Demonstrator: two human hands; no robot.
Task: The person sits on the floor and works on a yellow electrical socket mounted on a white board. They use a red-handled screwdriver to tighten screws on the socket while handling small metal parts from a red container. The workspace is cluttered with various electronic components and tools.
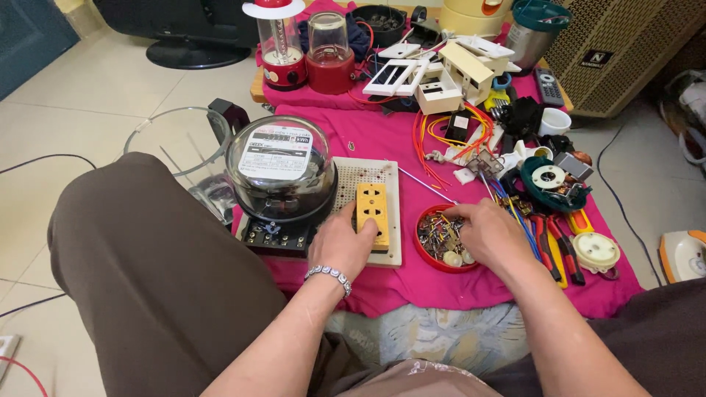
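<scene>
Head view. Left hand (343,246) pressed flat on yellow socket (371,214), fingers spread, nothing gripped; likely steadying white perforated board (388,192) at centre. Right hand (491,234) at 3 o'clock, fingers curled into red dish of screws (441,239); grip hidden, cannot tell. Electricity meter (280,173) at 10 o'clock. Pliers (548,246) and loose wires (448,140) crowding right side of pink cloth (368,132).

Bare pink cloth (382,140) mid-mat passable; meter (282,173) blocks left, pliers (548,246) crowd right
</scene>
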